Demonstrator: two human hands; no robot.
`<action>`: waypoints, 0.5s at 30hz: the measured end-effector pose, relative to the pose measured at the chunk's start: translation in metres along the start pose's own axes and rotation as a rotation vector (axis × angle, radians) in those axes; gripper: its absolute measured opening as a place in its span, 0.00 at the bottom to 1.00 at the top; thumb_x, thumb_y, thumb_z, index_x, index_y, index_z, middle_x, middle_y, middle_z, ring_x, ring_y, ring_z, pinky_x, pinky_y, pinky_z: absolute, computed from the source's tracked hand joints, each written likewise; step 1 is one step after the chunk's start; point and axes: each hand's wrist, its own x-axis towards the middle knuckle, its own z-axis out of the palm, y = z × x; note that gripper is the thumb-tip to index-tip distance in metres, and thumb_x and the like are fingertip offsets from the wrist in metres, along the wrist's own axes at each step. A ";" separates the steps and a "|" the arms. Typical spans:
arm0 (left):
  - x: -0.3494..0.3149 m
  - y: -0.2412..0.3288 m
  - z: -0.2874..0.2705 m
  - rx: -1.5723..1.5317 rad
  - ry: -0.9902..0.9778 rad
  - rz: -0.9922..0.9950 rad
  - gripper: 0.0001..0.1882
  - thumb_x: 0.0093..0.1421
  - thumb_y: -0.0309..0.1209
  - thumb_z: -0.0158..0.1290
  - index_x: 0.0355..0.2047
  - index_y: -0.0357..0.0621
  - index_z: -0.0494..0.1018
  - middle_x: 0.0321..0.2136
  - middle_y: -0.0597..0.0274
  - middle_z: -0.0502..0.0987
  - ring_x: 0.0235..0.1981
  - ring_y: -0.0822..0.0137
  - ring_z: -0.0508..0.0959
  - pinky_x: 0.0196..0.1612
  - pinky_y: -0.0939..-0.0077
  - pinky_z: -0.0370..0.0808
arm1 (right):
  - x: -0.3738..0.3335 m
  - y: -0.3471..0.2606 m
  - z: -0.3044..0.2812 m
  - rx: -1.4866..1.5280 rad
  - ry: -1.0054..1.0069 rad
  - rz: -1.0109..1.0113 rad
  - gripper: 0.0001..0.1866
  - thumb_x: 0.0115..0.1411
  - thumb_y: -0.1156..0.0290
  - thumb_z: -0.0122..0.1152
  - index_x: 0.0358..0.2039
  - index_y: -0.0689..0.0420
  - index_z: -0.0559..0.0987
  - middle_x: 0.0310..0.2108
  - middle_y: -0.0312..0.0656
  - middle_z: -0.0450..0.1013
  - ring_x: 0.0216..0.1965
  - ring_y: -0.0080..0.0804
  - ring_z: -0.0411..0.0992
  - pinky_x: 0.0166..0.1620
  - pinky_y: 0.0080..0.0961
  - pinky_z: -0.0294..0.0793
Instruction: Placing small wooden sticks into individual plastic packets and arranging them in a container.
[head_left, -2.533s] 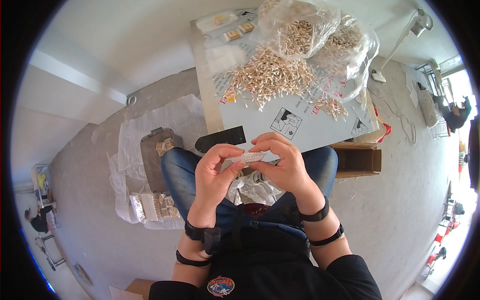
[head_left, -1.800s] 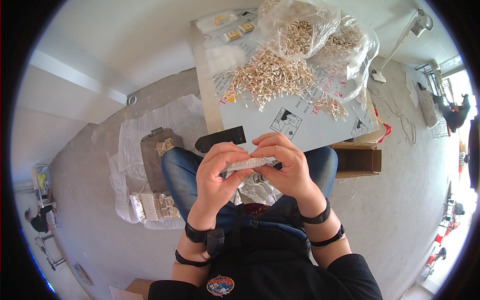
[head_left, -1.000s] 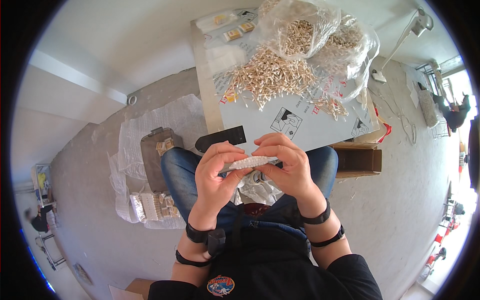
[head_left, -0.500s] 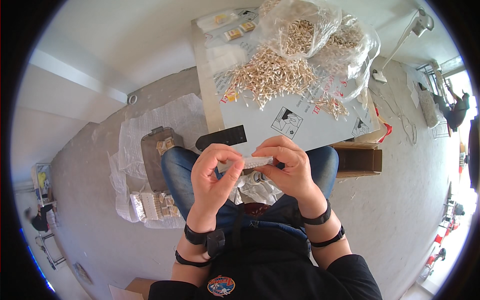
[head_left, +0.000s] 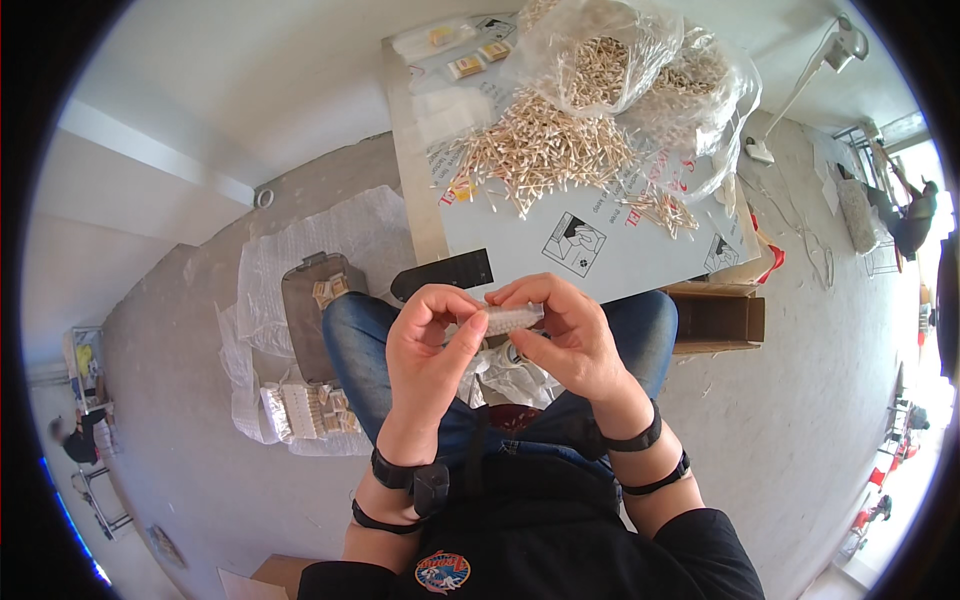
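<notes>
Between my hands, just over my lap, is a small clear plastic packet of cotton swabs (head_left: 514, 318) with rows of white tips showing. My left hand (head_left: 424, 345) pinches its left end between thumb and fingers. My right hand (head_left: 578, 345) is closed around its right end, index finger along the far edge and thumb below. Beyond them, a big loose heap of cotton swabs (head_left: 545, 150) covers part of the table (head_left: 480, 235). A black flat strip (head_left: 445, 274) lies at the near left table edge.
Clear bags of swabs (head_left: 625, 60) stand at the table's far side, near small packs (head_left: 466, 67). On the floor at left are a grey bin (head_left: 318, 315) and bundled packs (head_left: 305, 410) on plastic sheeting. A cardboard box (head_left: 715, 322) stands at right.
My right fingers have slid left along the packet's far edge, closer to my left fingertips. The packet has turned slightly, and my left hand has barely shifted.
</notes>
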 end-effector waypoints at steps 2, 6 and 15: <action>0.000 -0.001 0.001 -0.025 0.028 -0.027 0.06 0.61 0.20 0.57 0.36 0.39 0.71 0.36 0.66 0.74 0.36 0.79 0.72 0.41 0.84 0.70 | 0.000 -0.004 0.003 0.120 0.023 0.084 0.14 0.58 0.85 0.56 0.46 0.65 0.72 0.46 0.45 0.73 0.43 0.27 0.74 0.45 0.24 0.77; -0.001 -0.002 0.003 -0.086 0.038 -0.061 0.06 0.62 0.20 0.56 0.38 0.39 0.71 0.35 0.67 0.74 0.35 0.80 0.72 0.40 0.85 0.70 | -0.002 -0.001 0.003 0.162 0.018 0.103 0.13 0.60 0.85 0.52 0.46 0.66 0.70 0.46 0.46 0.73 0.43 0.25 0.73 0.43 0.22 0.76; -0.003 -0.005 0.004 -0.154 0.040 -0.083 0.07 0.64 0.20 0.53 0.42 0.39 0.70 0.36 0.67 0.75 0.35 0.82 0.72 0.39 0.87 0.69 | -0.002 -0.006 0.006 0.286 0.071 0.186 0.14 0.60 0.86 0.49 0.48 0.65 0.67 0.46 0.45 0.72 0.42 0.23 0.72 0.45 0.21 0.74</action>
